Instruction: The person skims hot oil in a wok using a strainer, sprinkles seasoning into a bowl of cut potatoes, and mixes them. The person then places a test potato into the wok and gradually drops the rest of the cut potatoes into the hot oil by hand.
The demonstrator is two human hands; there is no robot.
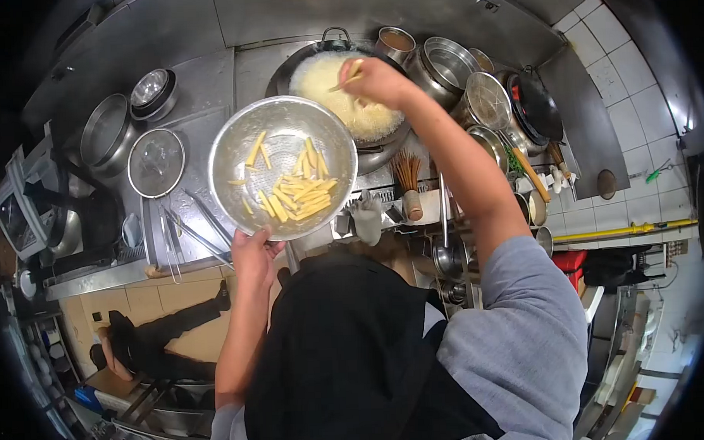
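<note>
My left hand [253, 258] grips the near rim of a steel mixing bowl [227, 156], which is tilted so that its inside shows. Cut potato strips [301, 197] lie in the bowl, mostly heaped at its lower right. Beyond it, a dark wok [280, 81] is full of pale, foaming oil [320, 75]. Over this oil is my right hand [380, 84], closed on a few potato strips [350, 74] that stick out from the fingers. Some strips seem to be below the hand, blurred against the foam. The bowl overlaps the wok's near left side.
Round wire strainers [156, 163] and tongs [205, 229] lie on the left steel counter, near stacked bowls [154, 91]. Pots [446, 61] and a wooden-handled strainer [488, 100] stand right. A bamboo brush [410, 191] sits in front. Another person [158, 335] is at lower left.
</note>
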